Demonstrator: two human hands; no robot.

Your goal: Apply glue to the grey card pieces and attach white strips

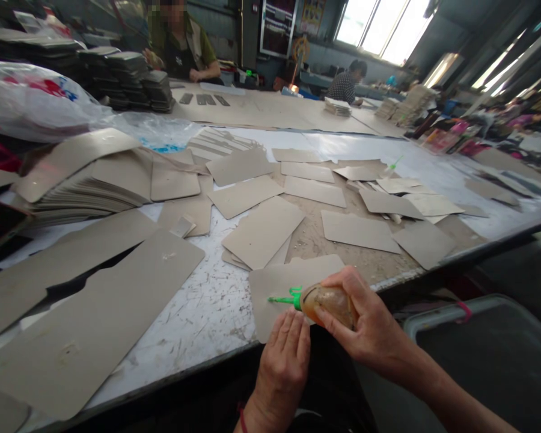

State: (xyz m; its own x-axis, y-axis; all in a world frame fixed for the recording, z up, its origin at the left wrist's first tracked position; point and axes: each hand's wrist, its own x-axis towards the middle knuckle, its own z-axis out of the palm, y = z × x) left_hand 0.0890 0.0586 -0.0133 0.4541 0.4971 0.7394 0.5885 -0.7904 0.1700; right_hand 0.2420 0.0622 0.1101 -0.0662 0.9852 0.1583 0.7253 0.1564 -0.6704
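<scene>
My right hand (365, 328) is closed round a small amber glue bottle (331, 304) with a green nozzle (283, 299) that points left over a grey cardboard piece (279, 282) at the table's near edge. My left hand (286, 355) lies with fingers stretched flat on the lower edge of that cardboard piece, just below the nozzle. Both hands sit at the front edge of the worktable (207, 307).
Several loose cardboard pieces (264, 231) are scattered across the table. A fanned stack (79, 192) and long strips (94, 313) lie at left, plastic bags (36, 99) behind. A grey bin (482, 355) stands at right. Two people (180, 42) work at the far side.
</scene>
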